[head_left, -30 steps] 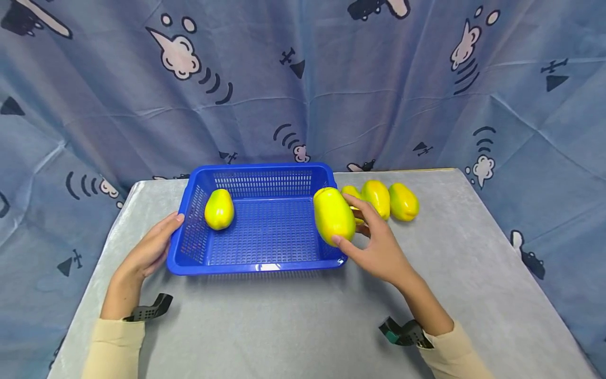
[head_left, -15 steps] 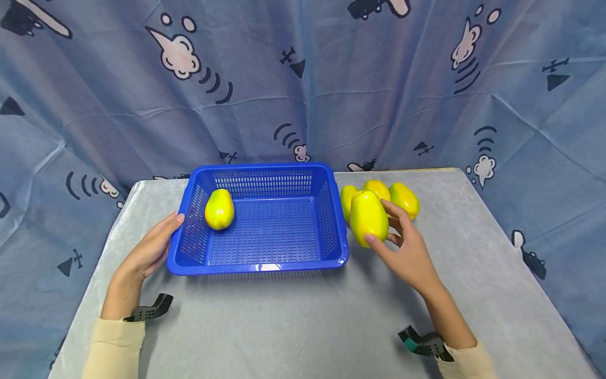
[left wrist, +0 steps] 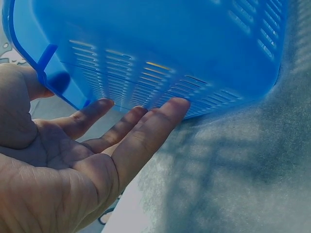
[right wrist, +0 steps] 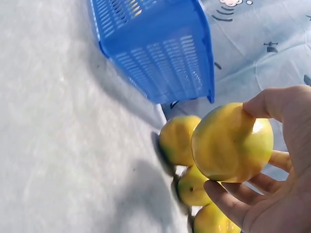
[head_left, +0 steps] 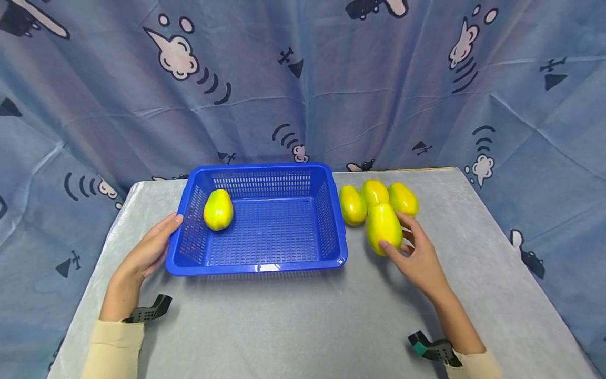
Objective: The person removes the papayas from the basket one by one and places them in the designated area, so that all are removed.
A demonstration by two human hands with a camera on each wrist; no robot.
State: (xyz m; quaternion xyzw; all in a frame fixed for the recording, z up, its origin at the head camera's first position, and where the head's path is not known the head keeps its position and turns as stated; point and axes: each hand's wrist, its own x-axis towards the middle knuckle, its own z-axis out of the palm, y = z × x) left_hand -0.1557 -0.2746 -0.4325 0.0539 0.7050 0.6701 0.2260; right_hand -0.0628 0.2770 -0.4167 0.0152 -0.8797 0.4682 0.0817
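Observation:
My right hand (head_left: 418,263) grips a glossy yellow-green papaya (head_left: 384,229), thumb on the near side and fingers round the far side. The right wrist view has this papaya (right wrist: 233,143) end-on, raised above the others. At the left, my left hand (head_left: 149,247) holds the short side of a blue plastic basket (head_left: 258,268). In the left wrist view its thumb hooks over the rim, while the fingers (left wrist: 146,128) lie against the slotted wall. Inside the basket, near its left end, lies another papaya (head_left: 218,210).
Three more papayas (head_left: 374,192) lie grouped just right of the basket, behind the held one. Everything stands on a grey cloth-covered table (head_left: 284,326). A blue patterned curtain (head_left: 265,79) hangs along the table's back edge.
My right hand has carried the papaya from over the basket's right end, rightward and slightly nearer, uncovering the papayas behind. My left hand and the basket have stayed put.

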